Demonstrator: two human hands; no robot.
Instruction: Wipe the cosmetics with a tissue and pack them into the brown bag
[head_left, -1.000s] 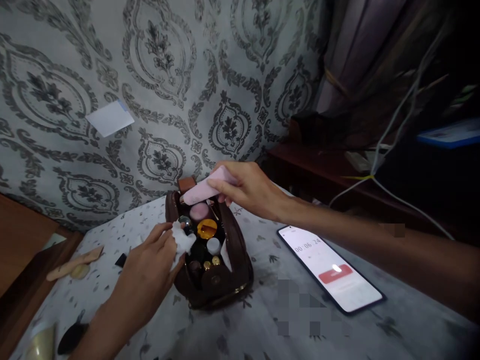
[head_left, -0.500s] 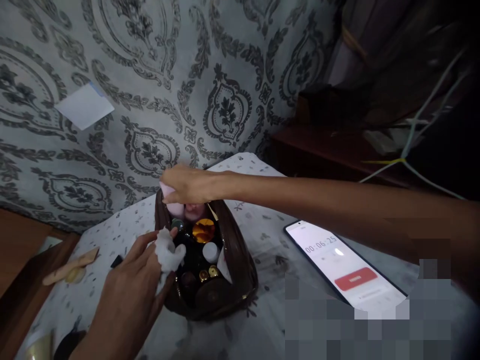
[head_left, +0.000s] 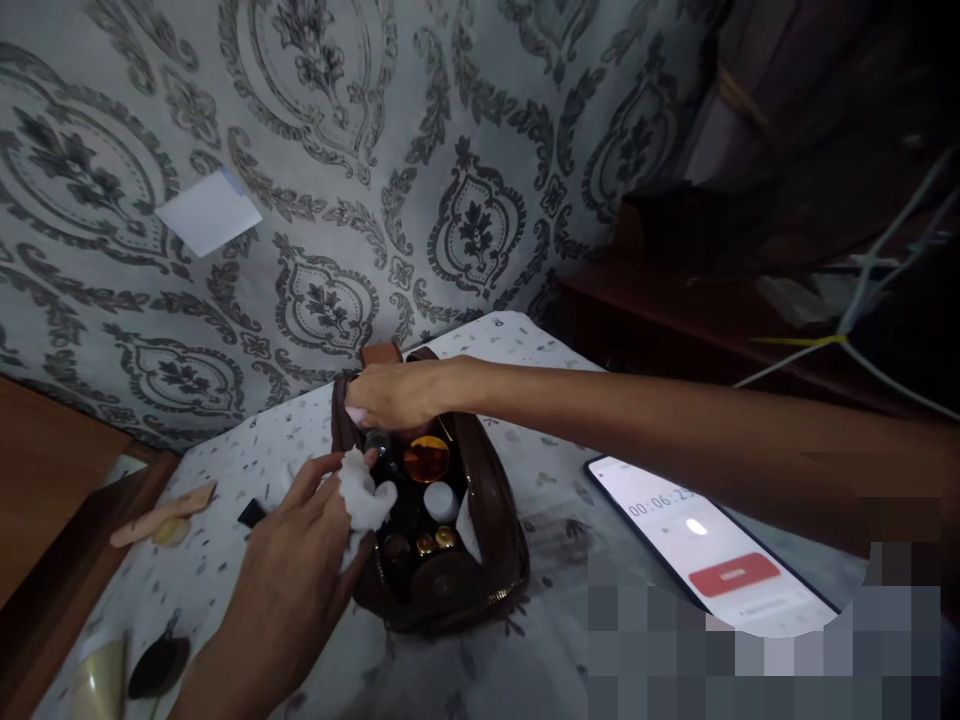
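A brown toiletry bag (head_left: 501,545) lies unzipped on the table, packed with small bottles and jars. My right hand (head_left: 396,392) reaches down into its far end, fingers curled over a pale pink item (head_left: 357,414) whose kind I cannot make out. Wadded white tissue (head_left: 363,497) is held in my left hand (head_left: 300,540) at the bag's left side. Between the hands, inside the bag, sit an amber round-topped container (head_left: 427,459), a white cap (head_left: 440,502) and two gold caps (head_left: 436,541). The right fingertips are partly hidden by the bag's rim.
A phone (head_left: 720,545) showing a running timer lies to the right, under my forearm. On the left are a wooden stick-like piece (head_left: 165,512), a dark oval object (head_left: 159,665) and a cream tube (head_left: 101,680). The patterned wall (head_left: 330,300) rises behind the table.
My right hand has gone lower into the far end of the bag, taking the pink item down with it. The left hand keeps hold of the tissue. The view has shifted slightly left.
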